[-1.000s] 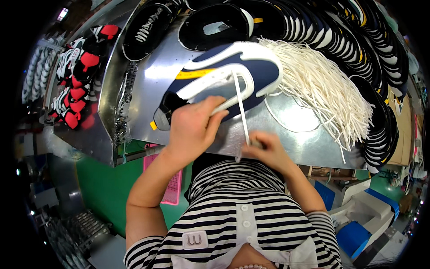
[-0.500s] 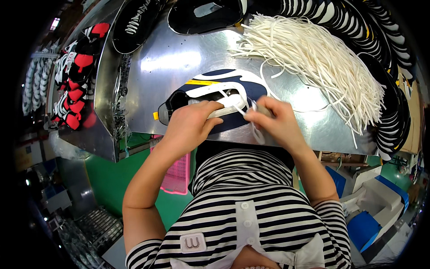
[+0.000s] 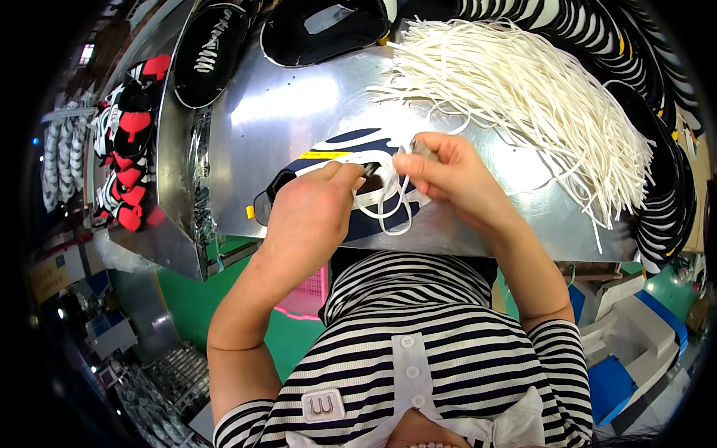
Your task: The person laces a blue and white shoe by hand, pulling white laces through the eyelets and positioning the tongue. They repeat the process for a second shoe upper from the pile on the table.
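A navy and white shoe upper [image 3: 345, 146] with a yellow stripe lies flat on the shiny metal table [image 3: 284, 112]. My left hand [image 3: 310, 213] presses on it and pinches a white lace [image 3: 388, 200] at its eyelets. My right hand [image 3: 448, 175] grips the same lace a little to the right, near the upper's top edge. The lace loops down between the two hands over the upper.
A big bundle of loose white laces [image 3: 538, 97] lies at the table's right. Black shoe uppers [image 3: 209, 48] sit at the back, and a curved row of black and white uppers [image 3: 657, 127] lines the right. Red and black uppers [image 3: 127, 149] hang at the left.
The upper has been drawn nearer to me. The lace, stretched long a second ago, now hangs in short loops between my hands, and both hands have closed in over the eyelets.
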Tool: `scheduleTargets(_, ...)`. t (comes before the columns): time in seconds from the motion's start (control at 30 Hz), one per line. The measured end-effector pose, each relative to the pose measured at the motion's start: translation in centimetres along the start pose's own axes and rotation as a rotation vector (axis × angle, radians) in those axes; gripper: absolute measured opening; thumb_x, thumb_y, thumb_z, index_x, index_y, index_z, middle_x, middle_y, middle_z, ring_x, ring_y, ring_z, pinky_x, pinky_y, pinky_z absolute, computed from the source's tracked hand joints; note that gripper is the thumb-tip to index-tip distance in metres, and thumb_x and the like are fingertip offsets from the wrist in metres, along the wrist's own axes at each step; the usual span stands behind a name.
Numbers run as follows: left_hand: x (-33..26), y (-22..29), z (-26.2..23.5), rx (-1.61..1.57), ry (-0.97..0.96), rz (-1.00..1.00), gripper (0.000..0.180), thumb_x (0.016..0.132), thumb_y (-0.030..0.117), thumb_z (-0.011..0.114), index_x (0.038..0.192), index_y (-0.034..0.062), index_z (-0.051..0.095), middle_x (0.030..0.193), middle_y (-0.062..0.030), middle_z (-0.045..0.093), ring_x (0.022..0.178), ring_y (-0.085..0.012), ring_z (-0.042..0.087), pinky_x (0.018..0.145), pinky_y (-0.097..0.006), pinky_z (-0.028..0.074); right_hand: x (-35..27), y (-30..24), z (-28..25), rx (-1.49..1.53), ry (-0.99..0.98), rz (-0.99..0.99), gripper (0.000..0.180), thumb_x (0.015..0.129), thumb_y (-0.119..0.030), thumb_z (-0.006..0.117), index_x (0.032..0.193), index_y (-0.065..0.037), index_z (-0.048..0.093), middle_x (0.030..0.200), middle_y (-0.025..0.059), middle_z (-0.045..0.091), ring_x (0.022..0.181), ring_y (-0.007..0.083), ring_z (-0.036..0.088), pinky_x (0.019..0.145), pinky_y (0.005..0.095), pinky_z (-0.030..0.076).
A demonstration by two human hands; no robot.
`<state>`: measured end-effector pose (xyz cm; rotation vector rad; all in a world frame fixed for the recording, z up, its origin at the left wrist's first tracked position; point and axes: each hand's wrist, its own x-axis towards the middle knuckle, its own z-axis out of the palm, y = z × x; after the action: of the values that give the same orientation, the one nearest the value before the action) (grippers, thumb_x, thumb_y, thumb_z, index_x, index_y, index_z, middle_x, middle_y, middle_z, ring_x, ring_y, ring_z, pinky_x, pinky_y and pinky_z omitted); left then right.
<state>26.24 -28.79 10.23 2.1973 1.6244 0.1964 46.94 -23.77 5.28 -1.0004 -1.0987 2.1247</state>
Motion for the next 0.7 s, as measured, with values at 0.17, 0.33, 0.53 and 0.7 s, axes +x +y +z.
scheduleTargets(0.17,-0.2,-0.6,-0.3,-0.055,-0.039,0.014,0.015,0.093,0.006,0.056,0.107,0.0021,0.063,0.093,-0.0188,0.066,0.084,-0.0393,0.063,0.072,-0.044,0.050,-0.4,-1.3,-0.5,0.135,0.071,-0.196,0.013,0.093,-0.017,0.065,0.091,-0.004,0.062,0.066,-0.0059,0.051,0.049,-0.0004,0.035,0.045,0.0170,0.023)
scheduleTargets(0.33,-1.0,-1.0,0.7,-0.131,-0.033,-0.002,0.017,0.096,0.011,0.055,0.107,0.0018,0.064,0.094,-0.0189,0.066,0.086,-0.0385,0.063,0.074,-0.043,0.050,-4.3,-4.2,-2.6,0.196,0.225,-0.488,0.007,0.092,-0.009,0.065,0.096,-0.004,0.067,0.074,-0.0020,0.061,0.054,0.0023,0.049,0.048,0.0157,0.036)
scheduleTargets(0.53,0.0,-0.9,1.3,-0.152,-0.059,0.017,0.020,0.097,0.016,0.055,0.106,0.0011,0.065,0.094,-0.0185,0.067,0.087,-0.0378,0.064,0.075,-0.042,0.050,0.1,1.7,1.3,-0.352,0.230,-0.442,0.013,0.087,-0.014,0.074,0.087,-0.003,0.066,0.069,-0.0020,0.061,0.060,0.0037,0.053,0.054,0.0206,0.042)
scheduleTargets(0.7,0.8,-0.8,1.1,-0.142,-0.113,0.007,0.027,0.093,0.027,0.063,0.103,0.0022,0.067,0.090,-0.0165,0.068,0.083,-0.0356,0.064,0.073,-0.041,0.050,3.0,3.0,1.7,-0.253,0.340,-0.412,0.015,0.086,-0.013,0.075,0.086,-0.003,0.064,0.065,-0.0026,0.059,0.060,0.0023,0.049,0.054,0.0207,0.038)
